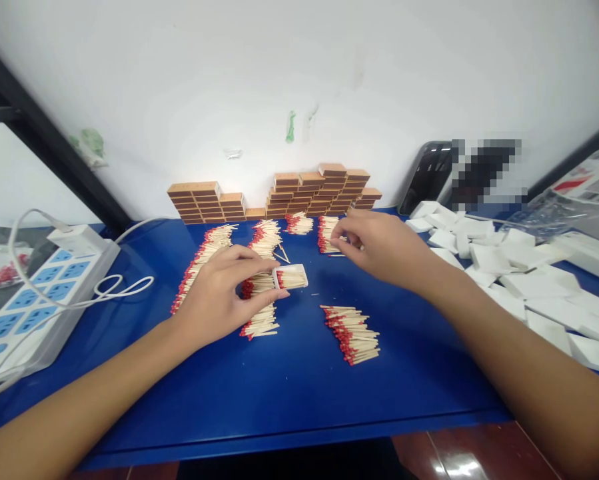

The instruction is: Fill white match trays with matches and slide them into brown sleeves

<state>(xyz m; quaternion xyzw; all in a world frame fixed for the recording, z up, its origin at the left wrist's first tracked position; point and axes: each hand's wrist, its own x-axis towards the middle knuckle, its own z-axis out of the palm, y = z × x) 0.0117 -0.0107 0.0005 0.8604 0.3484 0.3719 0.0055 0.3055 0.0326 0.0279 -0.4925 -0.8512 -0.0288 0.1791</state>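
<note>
Between the thumb and fingers of my left hand (222, 290) is a small white matchbox tray (306, 275), partly filled with red-tipped matches (291, 280). My right hand (386, 243) is over a pile of matches (326, 233) toward the back, its thumb and fingers pinched together. Whatever those fingertips hold, if anything, I cannot make out. Beneath and behind the left hand lie a long row of matches (192, 273) and another row (262, 320), both partly covered by it. Nearer to me is a separate fanned heap of matches (353, 333).
Brown matchboxes (319, 190) are stacked against the wall, with another stack (199, 200) to their left. Many white trays (519, 260) lie scattered at right, near a leaning phone (424, 175). A power strip (39, 300) with a white cable (104, 293) occupies the left.
</note>
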